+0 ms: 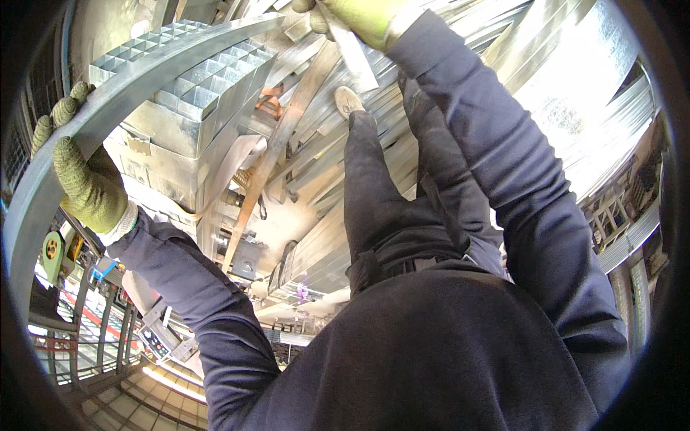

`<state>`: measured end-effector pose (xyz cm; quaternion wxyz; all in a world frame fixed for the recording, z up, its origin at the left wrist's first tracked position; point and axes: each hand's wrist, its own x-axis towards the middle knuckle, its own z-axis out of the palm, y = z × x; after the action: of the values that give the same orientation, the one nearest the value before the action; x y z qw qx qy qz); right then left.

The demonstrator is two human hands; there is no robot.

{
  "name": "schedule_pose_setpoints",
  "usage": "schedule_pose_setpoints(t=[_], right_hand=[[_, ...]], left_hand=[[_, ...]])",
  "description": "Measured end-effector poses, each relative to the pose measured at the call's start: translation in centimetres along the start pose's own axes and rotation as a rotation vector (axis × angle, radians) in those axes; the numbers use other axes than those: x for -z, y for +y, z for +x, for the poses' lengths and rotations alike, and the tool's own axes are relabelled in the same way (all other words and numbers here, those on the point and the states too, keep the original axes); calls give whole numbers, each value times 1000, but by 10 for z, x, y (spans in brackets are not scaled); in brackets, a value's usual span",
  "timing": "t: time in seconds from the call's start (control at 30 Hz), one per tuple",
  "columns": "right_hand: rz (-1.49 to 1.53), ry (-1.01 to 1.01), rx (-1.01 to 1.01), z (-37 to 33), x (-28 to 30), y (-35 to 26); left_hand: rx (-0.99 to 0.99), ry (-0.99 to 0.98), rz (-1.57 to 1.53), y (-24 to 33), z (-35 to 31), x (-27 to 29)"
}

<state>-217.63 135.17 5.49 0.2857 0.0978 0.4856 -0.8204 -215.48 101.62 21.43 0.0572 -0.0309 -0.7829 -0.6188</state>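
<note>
My left hand (90,165), in a yellow-green work glove, is closed around a long grey metal profile (165,61). The thumb lies along its near side and the fingers wrap over the far side. Lens distortion makes the profile look curved, from the left rim up to the top middle. At the top edge is my right hand (359,20), gloved the same way and partly cut off by the picture. Its fingers are curled at a pale flat metal strip (353,57), which sticks out below the glove.
Beside my left arm stands a stack of square metal tubes (208,82), open ends up. Long metal strips (388,136) lie around my shoes on the floor. A rusty flat bar (277,144) slants past the stack. A bright sheet (575,93) is at right, metal racking (93,337) at lower left.
</note>
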Motion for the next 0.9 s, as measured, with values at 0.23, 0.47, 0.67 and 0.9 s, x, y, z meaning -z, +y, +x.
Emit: schedule_pose_setpoints(t=[0.23, 0.47, 0.67, 0.9], right_hand=[[-226, -229, -262, -33, -44, 26], [-67, -229, -349, -26, -42, 22], [-103, -273, -371, -6, -46, 45], [-291, -214, -295, 20, -69, 45]], left_hand=[[42, 58, 30, 12, -10, -5], [32, 41, 60, 9, 3, -11], [-20, 138, -172, -18, 21, 6], [-67, 89, -95, -42, 44, 39]])
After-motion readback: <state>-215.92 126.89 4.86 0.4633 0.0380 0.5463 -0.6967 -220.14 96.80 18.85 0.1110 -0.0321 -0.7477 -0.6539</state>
